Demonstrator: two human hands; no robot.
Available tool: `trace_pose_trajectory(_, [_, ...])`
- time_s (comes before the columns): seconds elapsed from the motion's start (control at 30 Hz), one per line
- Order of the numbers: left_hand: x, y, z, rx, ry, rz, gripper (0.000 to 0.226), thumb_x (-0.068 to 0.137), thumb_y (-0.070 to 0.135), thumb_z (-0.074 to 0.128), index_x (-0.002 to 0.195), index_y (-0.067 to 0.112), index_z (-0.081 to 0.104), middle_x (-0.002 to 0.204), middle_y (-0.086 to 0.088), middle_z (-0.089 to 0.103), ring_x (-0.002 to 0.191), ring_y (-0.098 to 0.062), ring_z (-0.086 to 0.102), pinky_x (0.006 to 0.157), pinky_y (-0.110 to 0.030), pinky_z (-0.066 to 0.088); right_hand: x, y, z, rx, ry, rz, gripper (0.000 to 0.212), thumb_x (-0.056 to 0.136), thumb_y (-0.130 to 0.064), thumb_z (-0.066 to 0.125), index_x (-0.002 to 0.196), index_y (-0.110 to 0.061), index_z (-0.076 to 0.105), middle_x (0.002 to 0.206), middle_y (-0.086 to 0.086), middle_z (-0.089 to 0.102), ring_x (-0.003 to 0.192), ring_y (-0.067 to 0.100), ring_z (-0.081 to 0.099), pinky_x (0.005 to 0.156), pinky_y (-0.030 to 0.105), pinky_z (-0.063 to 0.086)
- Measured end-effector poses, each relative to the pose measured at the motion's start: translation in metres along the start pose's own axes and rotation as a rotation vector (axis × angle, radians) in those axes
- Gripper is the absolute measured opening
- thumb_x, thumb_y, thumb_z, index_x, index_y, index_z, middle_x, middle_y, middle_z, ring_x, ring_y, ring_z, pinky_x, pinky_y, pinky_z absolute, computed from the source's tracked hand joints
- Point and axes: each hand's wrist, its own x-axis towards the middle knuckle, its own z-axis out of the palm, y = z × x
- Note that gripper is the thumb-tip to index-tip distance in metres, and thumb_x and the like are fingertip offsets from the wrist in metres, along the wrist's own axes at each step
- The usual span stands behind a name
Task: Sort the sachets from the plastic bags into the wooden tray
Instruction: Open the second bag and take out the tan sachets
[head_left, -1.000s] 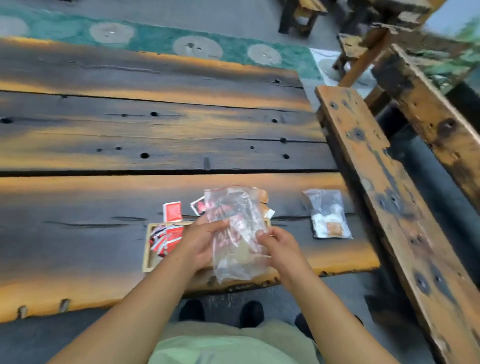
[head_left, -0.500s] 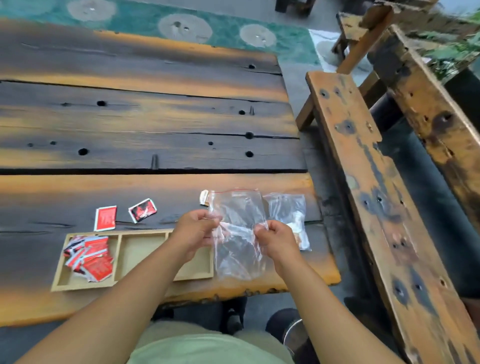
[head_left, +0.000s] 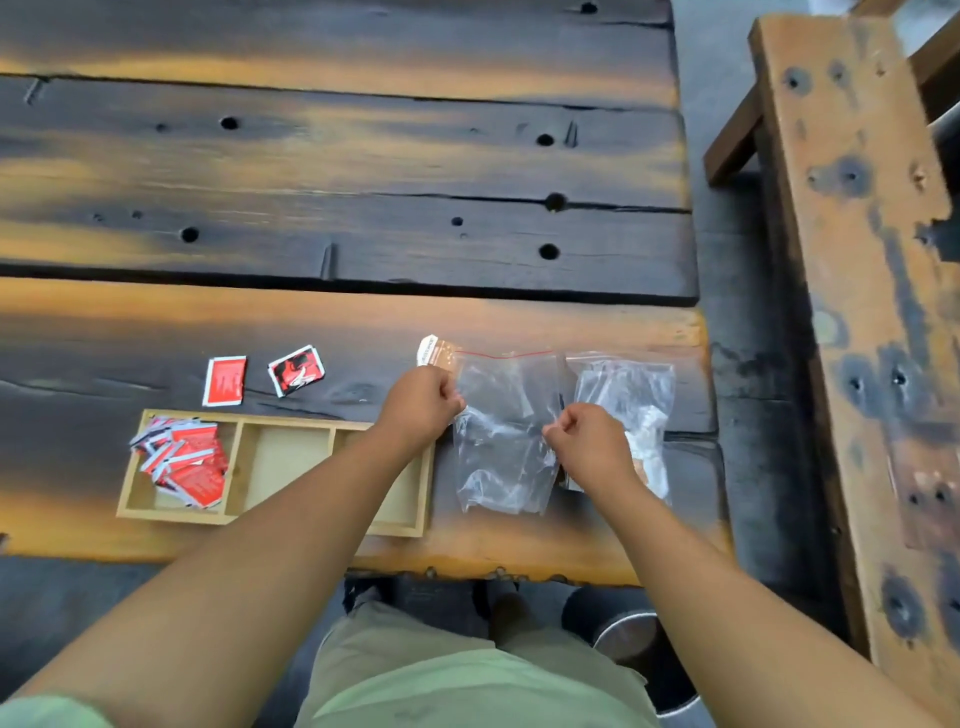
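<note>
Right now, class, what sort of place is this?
Probably an outdoor or rustic seating area: a rough plank table with bolt holes, a matching weathered bench beside it, and a bare grey floor.

Wooden tray (head_left: 231, 460), near table edge: red sachets (head_left: 184, 462) heaped in left compartment, middle compartment bare. Two loose sachets (head_left: 224, 380) just beyond it. Right: left hand (head_left: 423, 402) and right hand (head_left: 589, 441) pinching clear plastic bag (head_left: 501, 441); second bag (head_left: 631, 400) alongside.

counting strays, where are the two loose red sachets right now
In the head view, the two loose red sachets lie side by side on the dark plank table, just beyond the left end of the three-compartment wooden tray.
</note>
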Motion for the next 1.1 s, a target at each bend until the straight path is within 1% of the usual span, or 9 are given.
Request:
trace_pose_trajectory(0.13, [0.002, -0.003, 0.011, 0.091, 0.008, -0.026, 0.029, 0.086, 0.03, 0.07, 0.069, 0.019, 0.051, 0.065, 0.004, 0.054, 0.071, -0.022, 0.056, 0.058, -0.031, 0.033, 0.004, 0.001, 0.003, -0.149, 0.009, -0.041, 0.024, 0.089, -0.03, 0.063, 0.075, -0.013, 0.055, 0.072, 0.006, 0.065, 0.068, 0.027, 0.063, 0.064, 0.039, 0.055])
trace_pose_trajectory(0.27, [0.003, -0.002, 0.015, 0.143, 0.038, -0.031, 0.029, 0.086, 0.033, 0.069, 0.071, 0.019, 0.049, 0.067, 0.003, 0.055, 0.072, -0.024, 0.056, 0.057, -0.032, 0.032, 0.007, 0.001, 0.004, -0.235, -0.002, -0.038, 0.028, 0.09, -0.035, 0.063, 0.073, -0.017, 0.048, 0.077, 0.006, 0.065, 0.071, 0.029, 0.062, 0.061, 0.036, 0.05])
trace_pose_trajectory(0.43, [0.001, 0.003, 0.017, 0.254, 0.07, -0.014, 0.026, 0.088, 0.036, 0.066, 0.089, 0.013, 0.056, 0.087, -0.006, 0.065, 0.085, -0.03, 0.062, 0.066, -0.036, 0.043, 0.008, 0.0, 0.006, -0.308, -0.001, -0.047, 0.024, 0.091, -0.034, 0.061, 0.079, -0.015, 0.052, 0.08, 0.006, 0.065, 0.072, 0.029, 0.062, 0.061, 0.036, 0.05])
trace_pose_trajectory(0.6, [-0.003, 0.004, 0.017, 0.242, 0.09, -0.001, 0.029, 0.088, 0.038, 0.067, 0.085, 0.018, 0.047, 0.08, -0.001, 0.057, 0.081, -0.028, 0.057, 0.063, -0.035, 0.037, 0.006, 0.002, 0.004, -0.294, -0.008, -0.052, 0.024, 0.091, -0.033, 0.062, 0.081, -0.014, 0.052, 0.08, 0.006, 0.064, 0.073, 0.028, 0.061, 0.057, 0.033, 0.045])
trace_pose_trajectory(0.77, [-0.01, 0.005, 0.012, 0.183, 0.093, 0.013, 0.034, 0.087, 0.043, 0.068, 0.076, 0.018, 0.047, 0.074, 0.0, 0.059, 0.074, -0.024, 0.056, 0.059, -0.034, 0.037, -0.003, 0.011, -0.004, -0.194, -0.011, -0.053, 0.025, 0.09, -0.032, 0.065, 0.076, -0.017, 0.049, 0.074, 0.003, 0.062, 0.066, 0.022, 0.059, 0.053, 0.03, 0.04])
trace_pose_trajectory(0.87, [-0.019, 0.012, 0.011, 0.145, 0.108, 0.038, 0.028, 0.088, 0.038, 0.068, 0.077, 0.018, 0.053, 0.076, -0.001, 0.063, 0.076, -0.024, 0.059, 0.062, -0.034, 0.043, -0.011, 0.02, -0.014, -0.021, -0.014, -0.044, 0.019, 0.09, -0.031, 0.065, 0.079, -0.018, 0.055, 0.072, 0.001, 0.065, 0.067, 0.019, 0.064, 0.056, 0.031, 0.047])
trace_pose_trajectory(0.93, [-0.026, 0.024, 0.015, 0.113, 0.09, 0.072, 0.024, 0.089, 0.036, 0.066, 0.08, 0.015, 0.058, 0.076, 0.0, 0.064, 0.075, -0.02, 0.059, 0.062, -0.032, 0.042, -0.016, 0.029, -0.023, 0.064, -0.011, -0.053, 0.017, 0.089, -0.029, 0.063, 0.076, -0.023, 0.055, 0.07, 0.001, 0.065, 0.068, 0.021, 0.067, 0.061, 0.037, 0.055])
trace_pose_trajectory(1.0, [-0.035, 0.039, 0.023, -0.002, 0.025, 0.095, 0.025, 0.091, 0.035, 0.064, 0.082, 0.012, 0.06, 0.074, 0.0, 0.064, 0.071, -0.017, 0.059, 0.059, -0.031, 0.042, -0.019, 0.039, -0.034, 0.086, 0.017, -0.069, 0.02, 0.089, -0.027, 0.063, 0.071, -0.025, 0.053, 0.065, -0.001, 0.061, 0.067, 0.023, 0.066, 0.066, 0.042, 0.057])
trace_pose_trajectory(1.1, [-0.047, 0.063, 0.037, -0.194, -0.073, 0.122, 0.022, 0.093, 0.031, 0.063, 0.084, 0.011, 0.061, 0.073, -0.004, 0.066, 0.064, -0.019, 0.063, 0.062, -0.034, 0.05, -0.024, 0.052, -0.05, 0.04, 0.07, -0.081, 0.015, 0.087, -0.025, 0.062, 0.073, -0.024, 0.057, 0.064, -0.004, 0.062, 0.068, 0.019, 0.062, 0.066, 0.04, 0.052])
